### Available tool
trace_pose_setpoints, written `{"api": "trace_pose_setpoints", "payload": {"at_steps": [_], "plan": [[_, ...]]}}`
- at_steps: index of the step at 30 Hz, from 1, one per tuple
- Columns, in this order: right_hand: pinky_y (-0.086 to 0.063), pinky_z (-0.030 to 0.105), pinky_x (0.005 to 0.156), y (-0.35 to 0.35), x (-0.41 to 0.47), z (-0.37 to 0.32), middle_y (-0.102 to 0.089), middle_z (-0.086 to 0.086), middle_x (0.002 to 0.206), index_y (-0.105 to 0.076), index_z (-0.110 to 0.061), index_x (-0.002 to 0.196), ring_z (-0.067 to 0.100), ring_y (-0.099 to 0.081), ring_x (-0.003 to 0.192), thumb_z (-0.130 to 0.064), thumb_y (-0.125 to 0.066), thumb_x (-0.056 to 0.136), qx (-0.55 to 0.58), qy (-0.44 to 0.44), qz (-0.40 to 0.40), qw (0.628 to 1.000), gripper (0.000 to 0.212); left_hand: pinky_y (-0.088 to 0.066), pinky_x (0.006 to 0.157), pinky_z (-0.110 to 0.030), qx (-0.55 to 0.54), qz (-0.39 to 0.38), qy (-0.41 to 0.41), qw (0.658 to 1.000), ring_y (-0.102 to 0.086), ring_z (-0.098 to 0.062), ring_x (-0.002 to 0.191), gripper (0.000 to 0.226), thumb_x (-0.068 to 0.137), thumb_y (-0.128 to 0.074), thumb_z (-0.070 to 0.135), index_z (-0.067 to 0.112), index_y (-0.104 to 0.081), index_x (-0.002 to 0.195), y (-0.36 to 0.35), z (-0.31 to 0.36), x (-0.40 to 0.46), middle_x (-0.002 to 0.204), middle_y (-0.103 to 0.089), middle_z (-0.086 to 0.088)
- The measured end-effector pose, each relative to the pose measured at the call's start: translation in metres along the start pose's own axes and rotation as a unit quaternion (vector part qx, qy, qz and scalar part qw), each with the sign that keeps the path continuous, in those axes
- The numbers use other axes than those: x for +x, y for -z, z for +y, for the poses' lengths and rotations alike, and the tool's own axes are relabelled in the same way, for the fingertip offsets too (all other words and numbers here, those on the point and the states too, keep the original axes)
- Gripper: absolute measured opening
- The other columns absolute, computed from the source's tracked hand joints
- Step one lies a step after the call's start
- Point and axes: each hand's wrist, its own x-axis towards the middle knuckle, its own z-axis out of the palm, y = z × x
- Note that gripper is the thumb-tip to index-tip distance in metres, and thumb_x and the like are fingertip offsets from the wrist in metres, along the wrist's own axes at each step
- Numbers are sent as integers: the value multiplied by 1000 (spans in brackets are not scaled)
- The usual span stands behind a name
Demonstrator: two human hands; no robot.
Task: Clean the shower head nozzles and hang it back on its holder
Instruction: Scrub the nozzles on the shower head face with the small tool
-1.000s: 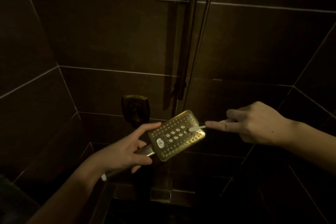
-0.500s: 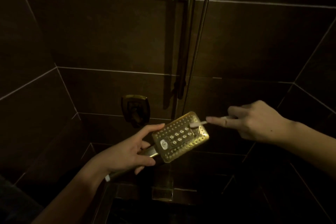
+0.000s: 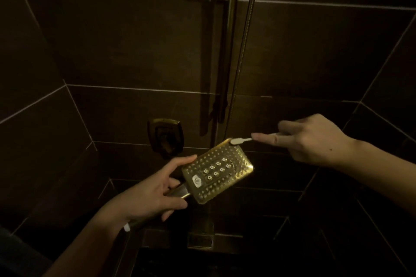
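Brush (image 3: 239, 140) now up at shower head (image 3: 217, 171) top edge — right hand (image 3: 313, 139) fingers clamped on it — left hand (image 3: 150, 195) gripping handle.

Dark-tiled shower stall (image 3: 135, 47); riser rail (image 3: 230, 40)

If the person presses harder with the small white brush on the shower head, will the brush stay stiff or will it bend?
Probably it bends a little: the brush has a thin neck, and the right hand holds it far back from the tip. It looks light. The shower head should hardly move, since the left hand grips its handle.
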Motion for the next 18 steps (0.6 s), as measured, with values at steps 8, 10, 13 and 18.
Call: {"api": "trace_pose_setpoints", "payload": {"at_steps": [8,10,13,18], "plan": [[-37,21,32,-10,-49,-63,-51,-3,78,-34,-32,150,6,-36,41,-11,-56,86,129,-240,62,960,70,-61,66,-46,-87,229,-38,969,-62,-25,60,101,92,-68,0,73,-15,138,-32,-23,-4,95,-74,-12],[-37,21,34,-21,-33,-77,-47,-6,77,-35,-31,150,5,-36,44,-11,-58,86,166,-291,74,939,71,-58,56,-42,-106,275,-34,955,-62,-25,60,100,94,-66,0,75,-14,135,-49,-25,6,105,-73,-11],[-43,24,41,-31,-3,-91,-45,-10,82,-22,-43,152,7,-44,53,-20,-49,95,210,-287,89,930,67,-51,47,-35,-112,314,-36,942,-62,-23,58,98,95,-65,2,78,-14,130,-70,-23,21,112,-71,-11],[-51,31,55,-43,26,-100,-53,-10,85,-17,-60,145,6,-52,66,-28,-44,101,276,-269,125,914,61,-49,44,-32,-72,319,-59,943,-60,-20,55,99,97,-64,5,85,-13,124,-95,-17,34,116,-69,-5]]}}
